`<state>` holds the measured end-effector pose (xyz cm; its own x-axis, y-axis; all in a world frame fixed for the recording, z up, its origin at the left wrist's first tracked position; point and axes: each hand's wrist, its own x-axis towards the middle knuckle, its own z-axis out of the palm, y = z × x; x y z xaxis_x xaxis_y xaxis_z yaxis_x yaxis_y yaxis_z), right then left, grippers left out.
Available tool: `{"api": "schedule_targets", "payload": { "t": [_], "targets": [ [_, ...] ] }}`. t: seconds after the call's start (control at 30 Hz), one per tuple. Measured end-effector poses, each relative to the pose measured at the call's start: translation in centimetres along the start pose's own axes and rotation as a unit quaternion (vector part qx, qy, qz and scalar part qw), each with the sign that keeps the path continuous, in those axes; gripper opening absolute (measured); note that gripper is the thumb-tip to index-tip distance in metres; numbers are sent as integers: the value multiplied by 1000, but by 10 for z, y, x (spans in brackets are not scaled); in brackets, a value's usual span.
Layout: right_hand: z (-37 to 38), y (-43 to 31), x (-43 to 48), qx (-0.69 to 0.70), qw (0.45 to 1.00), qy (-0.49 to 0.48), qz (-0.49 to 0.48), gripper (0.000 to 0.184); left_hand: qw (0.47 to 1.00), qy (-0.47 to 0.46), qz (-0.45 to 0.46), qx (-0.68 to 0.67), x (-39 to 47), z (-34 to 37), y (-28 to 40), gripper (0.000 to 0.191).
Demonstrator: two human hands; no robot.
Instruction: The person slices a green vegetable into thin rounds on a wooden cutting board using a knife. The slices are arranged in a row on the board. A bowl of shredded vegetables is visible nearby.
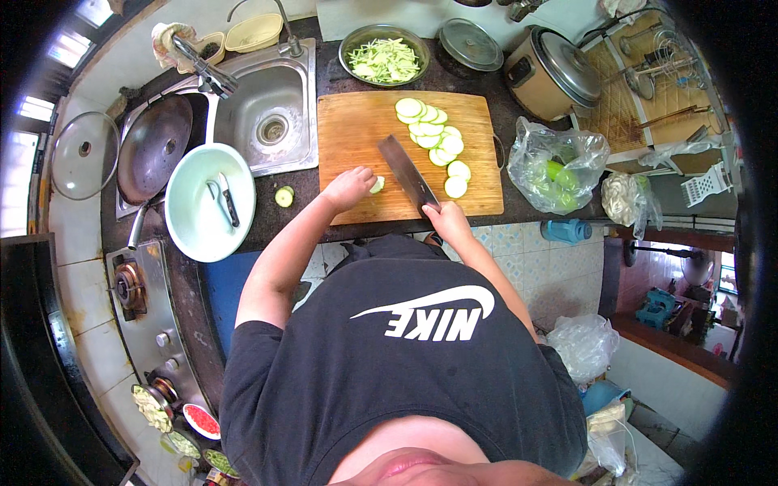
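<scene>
My right hand (448, 220) grips the handle of a broad cleaver (408, 171). Its dark blade lies over the wooden cutting board (349, 130), pointing up and left. Low on the board's left side, my left hand (351, 189) has its fingertips at a small piece of pale green squash, likely zucchini (377, 184); the fingers partly hide it. Thin round zucchini slices (440, 138) overlap in a curved row on the board's right half. A short cut zucchini end (284, 196) rests on the dark countertop, left of the board.
Behind the board stands a metal bowl (419, 45) of shredded squash. On the left are a steel sink (243, 91) and a pale green basin (182, 206) holding a peeler and a small knife. A plastic bag of green vegetables (558, 167) and a rice cooker (535, 85) stand right.
</scene>
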<state>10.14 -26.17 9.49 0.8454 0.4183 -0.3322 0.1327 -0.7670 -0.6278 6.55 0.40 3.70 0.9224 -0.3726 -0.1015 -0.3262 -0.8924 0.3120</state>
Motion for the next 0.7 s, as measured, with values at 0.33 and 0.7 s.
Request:
{"api": "schedule_targets", "payload": {
  "t": [0.33, 0.7],
  "targets": [
    [-14, 5, 4, -14, 999, -35, 21, 37, 998, 50, -33, -9, 4, -7, 5, 37],
    [-40, 28, 19, -22, 997, -61, -34, 37, 990, 58, -113, 56, 26, 10, 15, 17]
  ]
}}
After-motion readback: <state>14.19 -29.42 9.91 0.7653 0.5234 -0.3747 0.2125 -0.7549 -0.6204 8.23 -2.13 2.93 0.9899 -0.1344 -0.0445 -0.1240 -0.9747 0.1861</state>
